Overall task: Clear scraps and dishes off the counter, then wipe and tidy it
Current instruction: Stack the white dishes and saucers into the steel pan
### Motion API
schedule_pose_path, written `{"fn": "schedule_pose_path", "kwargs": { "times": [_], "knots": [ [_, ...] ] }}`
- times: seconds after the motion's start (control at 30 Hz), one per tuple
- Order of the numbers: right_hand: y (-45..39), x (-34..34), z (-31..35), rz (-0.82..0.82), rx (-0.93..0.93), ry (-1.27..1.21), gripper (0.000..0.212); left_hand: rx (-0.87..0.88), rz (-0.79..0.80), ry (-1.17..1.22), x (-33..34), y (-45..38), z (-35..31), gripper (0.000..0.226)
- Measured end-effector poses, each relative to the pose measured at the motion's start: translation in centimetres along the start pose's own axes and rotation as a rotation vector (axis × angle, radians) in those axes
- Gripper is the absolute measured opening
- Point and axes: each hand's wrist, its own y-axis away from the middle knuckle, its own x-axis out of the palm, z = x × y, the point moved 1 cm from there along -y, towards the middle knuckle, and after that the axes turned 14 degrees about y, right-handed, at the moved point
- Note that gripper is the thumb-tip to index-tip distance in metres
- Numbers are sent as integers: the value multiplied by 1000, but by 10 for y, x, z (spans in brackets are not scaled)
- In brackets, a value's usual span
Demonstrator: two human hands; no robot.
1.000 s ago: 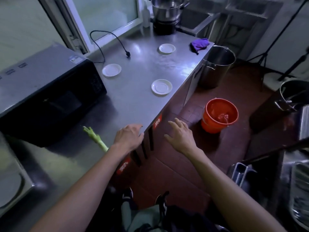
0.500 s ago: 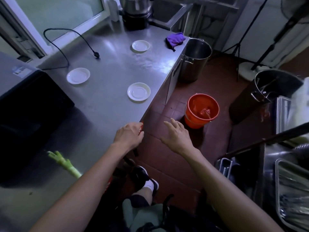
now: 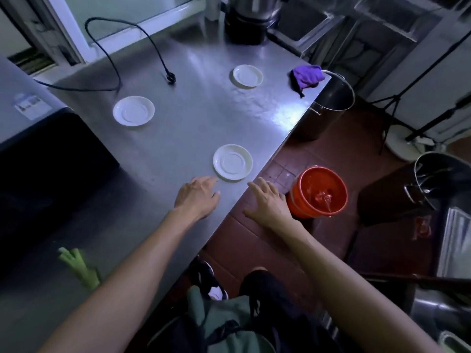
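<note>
Three white saucers lie on the steel counter (image 3: 193, 123): the nearest saucer (image 3: 232, 165) by the counter's right edge, a left saucer (image 3: 133, 110) and a far saucer (image 3: 247, 75). My left hand (image 3: 197, 196) hovers over the counter with relaxed fingers, its fingertips just short of the nearest saucer. My right hand (image 3: 270, 200) is spread open beyond the counter's edge, over the floor, holding nothing. A purple cloth (image 3: 307, 76) lies crumpled at the far right corner. A green vegetable scrap (image 3: 80, 267) lies on the counter near my left forearm.
A dark microwave (image 3: 38, 154) fills the left side. A black power cord (image 3: 132, 44) loops across the back. An orange bucket (image 3: 318, 192) stands on the red floor tiles beside a tall steel pot (image 3: 328, 105). A pot on a burner (image 3: 251, 16) stands at the back.
I have stepped forward along the counter. Both hands have moved toward the nearest saucer, and the green scrap now lies behind my left hand.
</note>
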Motion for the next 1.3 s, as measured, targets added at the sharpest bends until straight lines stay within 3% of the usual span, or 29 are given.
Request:
{"fn": "schedule_pose_path", "kwargs": {
  "times": [0.47,0.67,1.3],
  "knots": [
    [-134,-5,23,121,-147,141,104,-163,-6,39,-18,-49,43,47],
    [-188,5,21,184,-257,185,122,-242,1,26,-24,-88,46,46],
    [-344,-50,71,77,-561,187,111,-530,-156,130,-70,-184,74,43]
  ]
}}
